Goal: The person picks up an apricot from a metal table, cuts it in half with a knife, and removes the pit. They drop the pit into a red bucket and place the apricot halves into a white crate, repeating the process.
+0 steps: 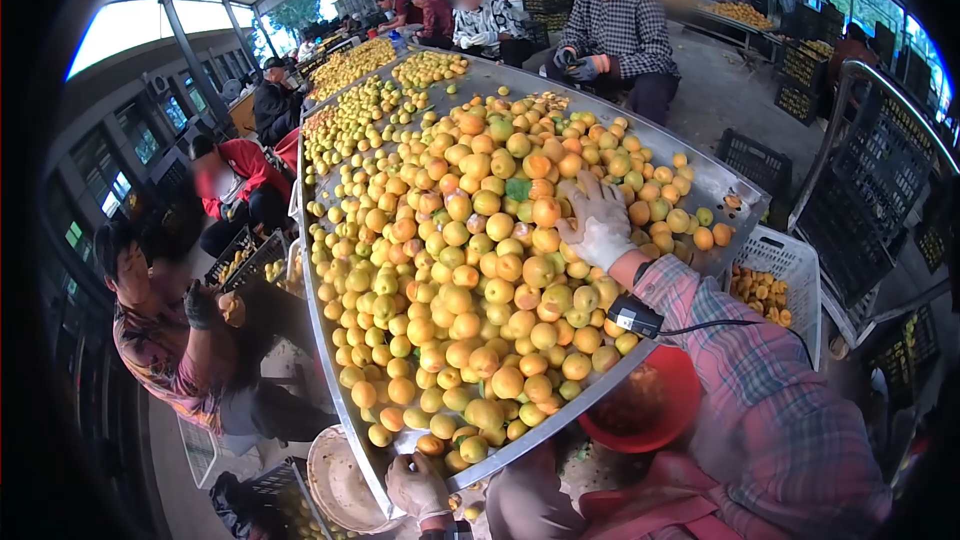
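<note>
Yellow-orange fruits lie heaped on a long metal table with raised edges. Gloved and spread, my right hand rests on the fruits at the right side of the heap, its fingers apart and pointing away from me. My left hand, also gloved, is at the table's near corner, touching the metal edge just below some fruits. Its fingers are partly hidden, and whether they hold anything does not show. A green leaf lies among the fruits.
A red basin is below the near edge, and a pale basin beside the near corner. A white crate with fruit stands at right, with stacked black crates beyond. Several people sit around the table, one close at left.
</note>
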{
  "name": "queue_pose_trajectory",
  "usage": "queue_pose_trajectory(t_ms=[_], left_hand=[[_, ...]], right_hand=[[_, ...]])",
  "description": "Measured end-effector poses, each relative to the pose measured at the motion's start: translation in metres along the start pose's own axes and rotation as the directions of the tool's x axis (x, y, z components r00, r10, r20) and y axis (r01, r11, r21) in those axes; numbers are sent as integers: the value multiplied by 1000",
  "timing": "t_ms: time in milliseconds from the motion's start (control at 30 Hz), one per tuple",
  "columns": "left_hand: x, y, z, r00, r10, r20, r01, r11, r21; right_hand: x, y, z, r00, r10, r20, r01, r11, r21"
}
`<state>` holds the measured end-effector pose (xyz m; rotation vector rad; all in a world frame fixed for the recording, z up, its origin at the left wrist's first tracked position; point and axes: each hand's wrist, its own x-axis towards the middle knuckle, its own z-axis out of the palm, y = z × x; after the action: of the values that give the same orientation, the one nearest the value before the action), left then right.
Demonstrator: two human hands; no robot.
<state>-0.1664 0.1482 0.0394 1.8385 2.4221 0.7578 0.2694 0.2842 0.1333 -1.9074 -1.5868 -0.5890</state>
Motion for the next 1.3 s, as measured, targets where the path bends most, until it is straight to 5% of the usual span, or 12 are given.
queue_pose_trajectory(t_ms=[33, 167, 267, 333, 467, 667, 800, 867, 1067, 1133, 1267, 1300], left_hand=[[0, 3, -4, 999, -20, 29, 19, 1000, 9], [0, -5, 4, 1000, 3, -6, -3, 1000, 16], [1, -9, 9, 1000, 9, -16, -9, 1000, -5], [1, -12, 11, 999, 25, -44, -26, 999, -34], [0, 0, 3, 1000, -17, -3, 17, 999, -42], [0, -3, 6, 999, 7, -42, -9, 999, -36], [1, -7, 8, 999, 2, -36, -2, 1000, -9], [0, -5, 7, 999, 7, -40, -8, 1000, -30], [1, -7, 9, 1000, -8, -28, 7, 1000, -24], [1, -6, 9, 999, -8, -31, 7, 1000, -26], [0, -12, 11, 999, 24, -48, -26, 999, -36], [0, -12, 11, 999, 25, -47, -27, 999, -34]], right_hand=[[0, -11, -8, 988, 22, 154, -22, 1000, -3], [4, -32, 3, 972, -150, 182, 152, 988, 1], [15, -34, 12, 909, -45, 415, 24, 998, 55], [12, -38, 13, 923, 43, 382, -49, 999, 7], [-14, -40, 15, 958, 20, 286, -79, 978, 195], [-54, -46, -7, 984, -86, 155, 30, 943, 331], [-80, -54, -26, 930, -97, 354, -17, 952, 307], [-90, -50, -27, 963, -214, 166, 171, 956, 238], [-83, -37, -25, 925, -279, 259, 189, 927, 323], [-83, -42, -25, 856, -373, 357, 247, 903, 352], [-104, -60, -26, 795, -563, 225, 490, 815, 309], [-106, -65, -33, 755, -571, 320, 504, 819, 274]])
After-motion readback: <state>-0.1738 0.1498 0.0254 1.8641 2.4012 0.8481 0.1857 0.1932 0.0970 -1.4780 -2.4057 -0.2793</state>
